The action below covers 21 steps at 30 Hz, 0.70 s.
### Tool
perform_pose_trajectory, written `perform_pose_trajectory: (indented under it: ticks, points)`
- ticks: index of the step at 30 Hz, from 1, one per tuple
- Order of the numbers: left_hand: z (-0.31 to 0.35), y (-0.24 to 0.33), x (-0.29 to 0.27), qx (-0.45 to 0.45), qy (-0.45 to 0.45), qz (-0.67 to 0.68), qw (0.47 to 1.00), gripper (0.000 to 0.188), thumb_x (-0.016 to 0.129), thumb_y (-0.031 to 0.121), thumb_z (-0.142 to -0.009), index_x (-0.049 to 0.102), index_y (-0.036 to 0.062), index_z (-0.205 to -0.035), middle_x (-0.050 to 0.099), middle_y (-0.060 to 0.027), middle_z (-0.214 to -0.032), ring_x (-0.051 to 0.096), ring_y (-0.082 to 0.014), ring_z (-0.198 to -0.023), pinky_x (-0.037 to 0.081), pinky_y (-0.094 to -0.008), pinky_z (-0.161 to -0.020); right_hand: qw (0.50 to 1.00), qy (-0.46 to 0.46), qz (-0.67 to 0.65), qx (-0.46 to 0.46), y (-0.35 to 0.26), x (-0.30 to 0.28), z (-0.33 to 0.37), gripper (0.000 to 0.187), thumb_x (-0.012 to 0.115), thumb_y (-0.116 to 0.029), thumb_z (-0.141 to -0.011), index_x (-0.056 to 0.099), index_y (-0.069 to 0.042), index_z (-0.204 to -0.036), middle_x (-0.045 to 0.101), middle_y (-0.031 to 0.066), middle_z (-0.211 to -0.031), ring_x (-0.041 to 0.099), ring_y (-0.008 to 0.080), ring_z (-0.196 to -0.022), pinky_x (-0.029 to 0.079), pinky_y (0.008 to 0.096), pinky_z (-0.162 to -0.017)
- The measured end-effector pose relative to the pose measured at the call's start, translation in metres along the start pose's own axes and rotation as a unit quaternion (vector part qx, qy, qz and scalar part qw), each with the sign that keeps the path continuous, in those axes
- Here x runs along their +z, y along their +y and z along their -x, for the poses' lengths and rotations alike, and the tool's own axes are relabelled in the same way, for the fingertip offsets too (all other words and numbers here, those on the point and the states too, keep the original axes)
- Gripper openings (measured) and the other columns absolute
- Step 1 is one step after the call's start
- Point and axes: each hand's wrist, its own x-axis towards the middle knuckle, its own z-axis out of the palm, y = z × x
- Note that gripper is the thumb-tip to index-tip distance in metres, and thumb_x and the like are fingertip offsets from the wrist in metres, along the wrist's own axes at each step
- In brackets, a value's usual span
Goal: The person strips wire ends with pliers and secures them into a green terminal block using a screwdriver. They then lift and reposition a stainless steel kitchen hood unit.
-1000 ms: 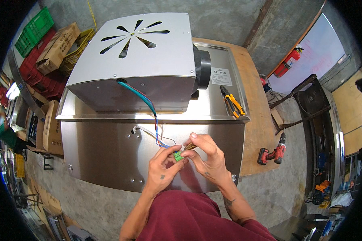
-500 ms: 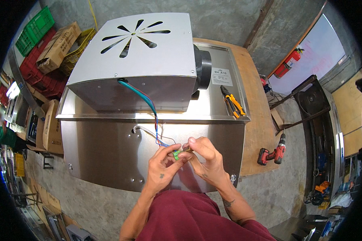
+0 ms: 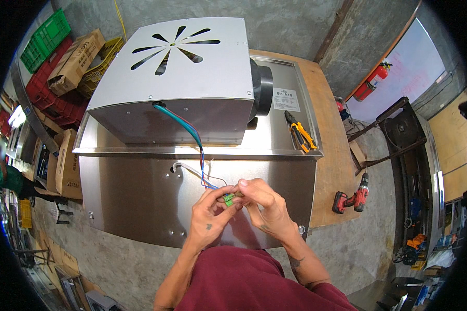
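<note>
A small green terminal connector (image 3: 228, 199) is pinched in the fingers of my left hand (image 3: 208, 216). Blue and red wires (image 3: 202, 166) run down to it from the metal box. My right hand (image 3: 269, 207) is closed at the connector's right side, thumb raised and fingertips together. Something small and brownish shows between those fingertips, too small to name. Beside the wires, a white cable (image 3: 187, 167) comes out of a hole in the stainless steel panel (image 3: 135, 197) under my hands.
A grey metal box (image 3: 192, 78) with petal-shaped slots and a black round outlet (image 3: 263, 88) stands beyond the panel. Yellow-handled pliers (image 3: 301, 133) lie to its right. A red cordless drill (image 3: 353, 197) rests on the wooden board (image 3: 321, 181). Crates and cartons (image 3: 67, 160) stand left, near another person (image 3: 13, 179).
My right hand has shifted slightly left and its fingers have turned a little against the connector. The left hand stays nearly still, holding the connector.
</note>
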Motion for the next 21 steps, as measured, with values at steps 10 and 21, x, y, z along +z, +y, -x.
perform_pose_trajectory:
  ticks: [10, 21]
  points:
    - [0.001, -0.004, -0.005, -0.026, -0.002, 0.014, 1.0, 0.045, 0.078, -0.009, -0.095, 0.065, -0.0083, -0.138, 0.063, -0.0085, -0.119, 0.072, -0.0133, -0.099, 0.061, -0.0252, -0.082, 1.0, 0.012, -0.01, 0.001, 0.005, 0.006, 0.005, 0.081, 0.072, 0.018, -0.087, 0.047, -0.017, -0.156, 0.07, 0.0204, -0.126, 0.075, 0.0334, -0.105, 0.068, 0.038, -0.085]
    - [0.002, -0.007, -0.009, -0.037, 0.003, -0.001, 0.999, 0.045, 0.078, -0.009, -0.095, 0.066, -0.0081, -0.138, 0.06, -0.0052, -0.111, 0.068, -0.0092, -0.089, 0.058, -0.0239, -0.077, 0.996, 0.065, 0.06, -0.031, 0.01, 0.013, 0.005, 0.081, 0.079, 0.017, -0.087, 0.043, -0.011, -0.154, 0.073, 0.0162, -0.108, 0.076, 0.0307, -0.092, 0.065, 0.0365, -0.074]
